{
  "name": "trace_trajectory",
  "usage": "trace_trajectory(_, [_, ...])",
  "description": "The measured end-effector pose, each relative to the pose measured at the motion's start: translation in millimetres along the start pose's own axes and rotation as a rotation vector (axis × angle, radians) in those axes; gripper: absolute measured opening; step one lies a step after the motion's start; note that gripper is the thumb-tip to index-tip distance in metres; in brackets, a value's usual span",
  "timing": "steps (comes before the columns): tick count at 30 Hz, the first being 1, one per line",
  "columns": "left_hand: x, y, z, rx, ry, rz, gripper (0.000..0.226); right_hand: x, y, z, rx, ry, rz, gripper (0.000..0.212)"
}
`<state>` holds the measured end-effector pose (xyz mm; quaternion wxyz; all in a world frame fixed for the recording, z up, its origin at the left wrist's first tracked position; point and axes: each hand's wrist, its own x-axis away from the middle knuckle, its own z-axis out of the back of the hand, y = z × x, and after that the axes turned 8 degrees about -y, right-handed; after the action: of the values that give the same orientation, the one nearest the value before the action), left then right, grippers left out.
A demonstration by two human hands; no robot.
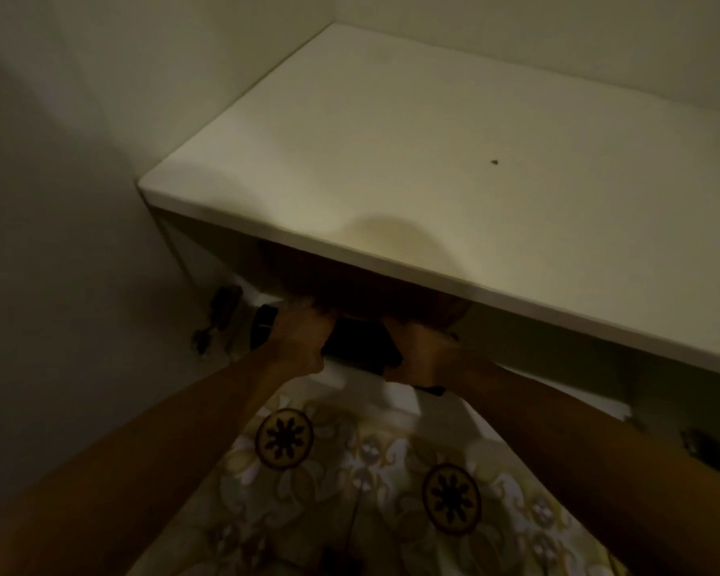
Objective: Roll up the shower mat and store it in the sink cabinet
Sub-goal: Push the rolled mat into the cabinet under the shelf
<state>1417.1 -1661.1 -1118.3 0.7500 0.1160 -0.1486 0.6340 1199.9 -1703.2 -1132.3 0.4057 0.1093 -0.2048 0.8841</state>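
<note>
Head view, white counter point(454, 160) overhanging frame centre, patterned floor point(350, 471) below, dark rolled mat point(358, 342) lying left-to-right under it, left hand point(300, 338) and right hand point(425, 355) clamped on mat.

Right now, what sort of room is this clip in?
Probably a dim bathroom: a white vanity countertop over an open cabinet, floral floor tiles, and both hands gripping a dark rolled mat.
</note>
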Motion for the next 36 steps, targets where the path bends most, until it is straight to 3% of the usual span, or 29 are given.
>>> trace_trajectory(3, [-9.2, -6.1, -8.0, 0.045, -0.046, -0.032, 0.061, 5.2, 1.1, -4.0, 0.007, -0.032, -0.029, 0.075])
trace_trajectory(9, [-13.6, -18.6, -27.8, 0.052, 0.022, -0.144, 0.081, 36.3, 25.1, -4.9, 0.100, -0.135, -0.151, 0.102])
trace_trajectory(12, [-18.1, -21.5, -32.5, -0.047, 0.004, -0.141, 0.090, 41.5, 25.0, -10.8, 0.190, -0.075, -0.161, 0.104])
trace_trajectory(17, [-19.9, -19.4, -22.2, -0.156, -0.080, -0.035, 0.097, 36.6, 16.5, -16.6, 0.245, -0.023, -0.194, 0.090])
trace_trajectory(26, [-28.0, -34.2, -27.6, -0.224, 0.097, 0.011, 0.093, 25.8, 6.6, -18.8, 0.248, -0.023, -0.223, 0.077])
trace_trajectory(36, [-34.4, -37.3, -18.2, -0.139, -0.194, 0.023, 0.114, 28.5, 7.8, -9.7, 0.201, -0.103, -0.245, 0.098])
